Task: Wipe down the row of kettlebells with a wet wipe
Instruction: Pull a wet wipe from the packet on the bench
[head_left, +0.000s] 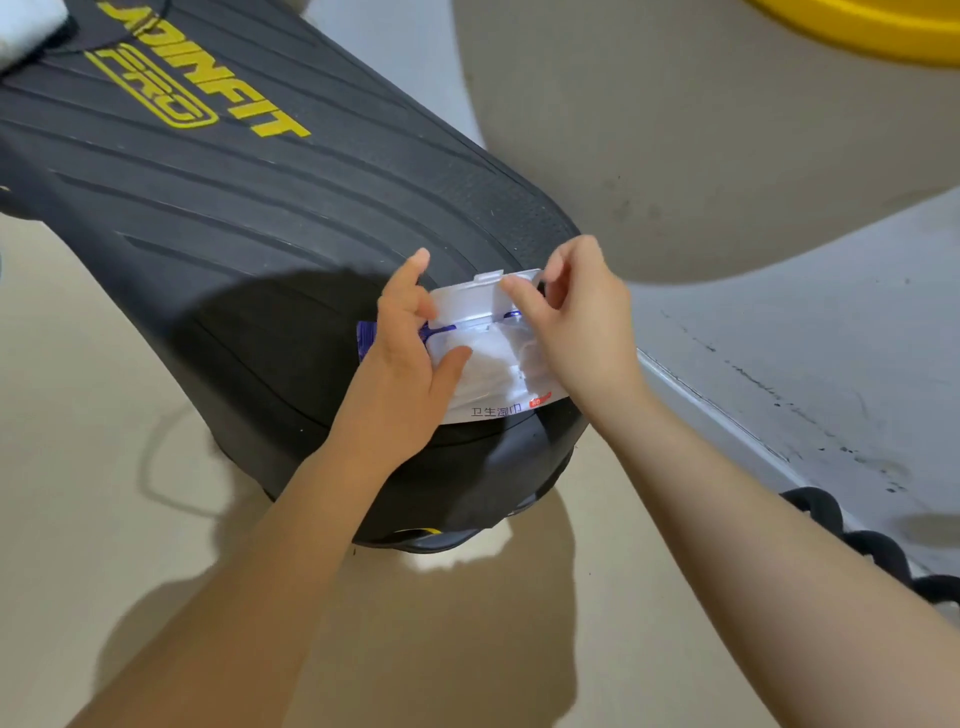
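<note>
A white and blue pack of wet wipes (488, 379) lies on the near end of a black ribbed step platform (249, 218). Its clear plastic lid (475, 299) is flipped up. My left hand (410, 358) holds the pack's left side, thumb pressed on the front. My right hand (576, 322) pinches at the opening under the lid with thumb and forefinger. No kettlebells are in view.
The platform carries yellow lettering (208, 78) and runs to the far left. A yellow object (872, 26) sits at the top right. A black braided rope (857, 545) lies on the floor by the grey wall base at right. Something white (26, 26) rests at the top left.
</note>
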